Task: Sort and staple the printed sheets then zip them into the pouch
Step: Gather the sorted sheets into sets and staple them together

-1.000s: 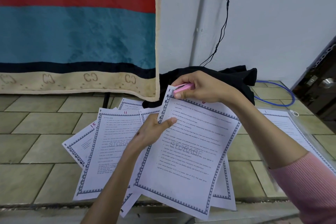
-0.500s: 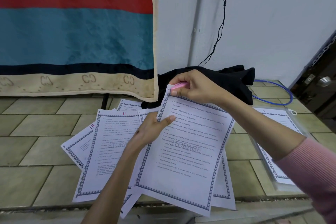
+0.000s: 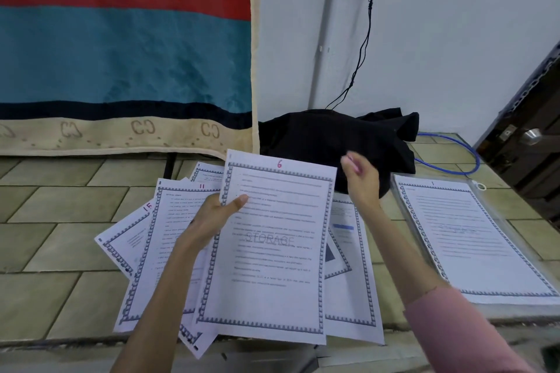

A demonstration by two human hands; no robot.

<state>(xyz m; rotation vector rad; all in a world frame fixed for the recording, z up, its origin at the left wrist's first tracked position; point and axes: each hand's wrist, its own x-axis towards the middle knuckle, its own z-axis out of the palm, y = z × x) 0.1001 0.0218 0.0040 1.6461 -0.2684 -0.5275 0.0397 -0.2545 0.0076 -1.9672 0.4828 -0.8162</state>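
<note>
My left hand point(image 3: 212, 221) grips the left edge of a printed sheet marked 6 point(image 3: 272, 266), thumb on top, and holds it over a fanned pile of bordered sheets on the tiled surface. Sheets marked 11 point(image 3: 178, 200) and 15 point(image 3: 130, 239) show at the pile's left. My right hand point(image 3: 360, 182) hovers off the sheet's top right corner, blurred, with its fingers closed on a small pink object point(image 3: 353, 162). A clear zip pouch point(image 3: 480, 186) lies flat at the right, with a sheet marked 1 point(image 3: 472, 236) on or in it.
A black cloth point(image 3: 333, 136) is heaped against the wall behind the papers, with a thin black cable point(image 3: 366, 39) hanging above it. A blue cable loop point(image 3: 460, 157) lies behind the pouch. A teal and red blanket point(image 3: 121, 54) hangs at the left; a dark door point(image 3: 530, 136) stands at the right.
My right hand has lifted off the top of sheet 6 and swung right with the pink object. The red number 6 at the sheet's top is now uncovered.
</note>
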